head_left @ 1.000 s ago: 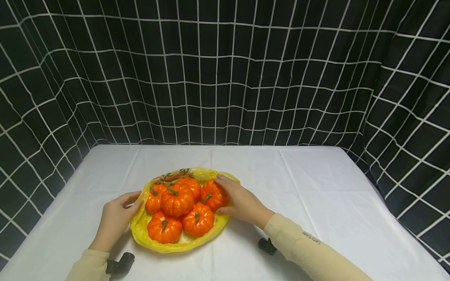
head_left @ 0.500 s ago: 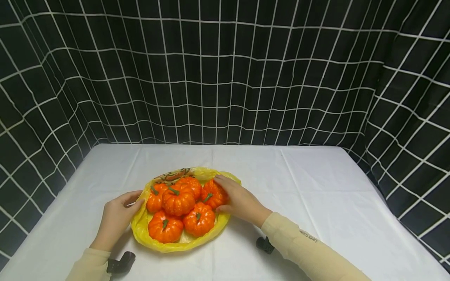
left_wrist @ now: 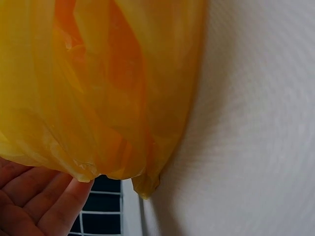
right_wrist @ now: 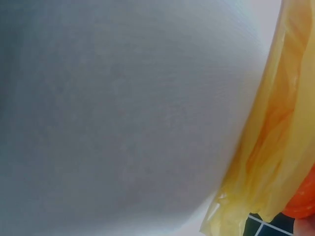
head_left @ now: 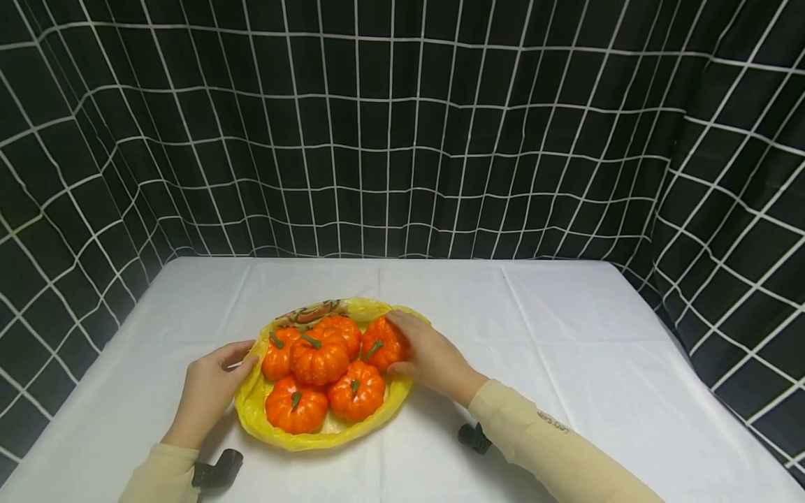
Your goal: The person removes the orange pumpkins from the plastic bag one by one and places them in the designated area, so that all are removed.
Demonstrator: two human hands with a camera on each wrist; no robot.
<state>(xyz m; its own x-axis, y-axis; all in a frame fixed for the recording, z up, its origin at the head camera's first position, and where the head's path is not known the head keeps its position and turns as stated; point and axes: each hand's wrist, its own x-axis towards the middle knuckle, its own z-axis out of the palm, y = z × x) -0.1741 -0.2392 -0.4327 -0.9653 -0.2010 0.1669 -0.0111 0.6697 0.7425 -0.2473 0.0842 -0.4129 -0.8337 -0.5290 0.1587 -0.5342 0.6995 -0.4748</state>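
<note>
- The yellow bag (head_left: pixel 254 412) is sitting on the white cloth (head_left: pixel 547 391), its rim spreading wide and its mouth facing up.
- Six orange pumpkins (head_left: pixel 318 360) are lying inside the bag, one sitting highest near the middle; only the head view is showing all of them, green stems included.
- At the bag's left edge, the left hand (head_left: pixel 210 391) is pinching the rim, a small gap showing between thumb and index finger.
- The left wrist view is revealing what the head view is hiding: fingers touching the bag's outer wall, and orange showing through the plastic.
- At the bag's right edge, the right hand (head_left: pixel 437 356) is holding the rightmost pumpkin (head_left: pixel 379 342), thumb and fingers curving partway round it.
- The right wrist view is catching the bag's creased outer side but only a sliver of skin; that grip is not showing there.
- Behind the bag, a gridded black curtain (head_left: pixel 402 136) is hanging.
</note>
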